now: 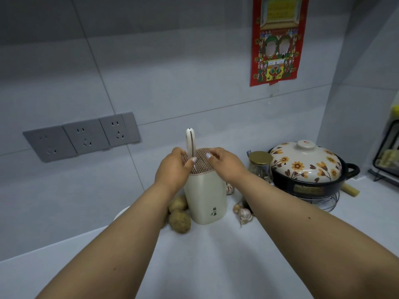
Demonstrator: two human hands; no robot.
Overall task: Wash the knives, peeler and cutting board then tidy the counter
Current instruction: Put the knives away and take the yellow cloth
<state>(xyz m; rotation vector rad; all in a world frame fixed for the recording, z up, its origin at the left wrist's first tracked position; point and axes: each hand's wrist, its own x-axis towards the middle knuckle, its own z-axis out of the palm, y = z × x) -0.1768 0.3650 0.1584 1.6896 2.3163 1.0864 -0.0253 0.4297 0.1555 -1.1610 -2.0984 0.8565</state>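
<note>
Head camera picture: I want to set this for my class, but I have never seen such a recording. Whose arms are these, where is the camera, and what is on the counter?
There is no machine here. A person wears one camera on the head, looking forward and down, so the two bare arms reaching in are their own.

The left hand and right hand meet at the top of a cream knife block standing on the white counter. A white-handled knife stands upright in its slotted top; the left fingers sit against the handle, though a firm grip cannot be confirmed.

Left of the block lie potatoes, right of it garlic bulbs. Further right stand a gold-lidded jar and a flowered clay pot on a wire stand.
</note>
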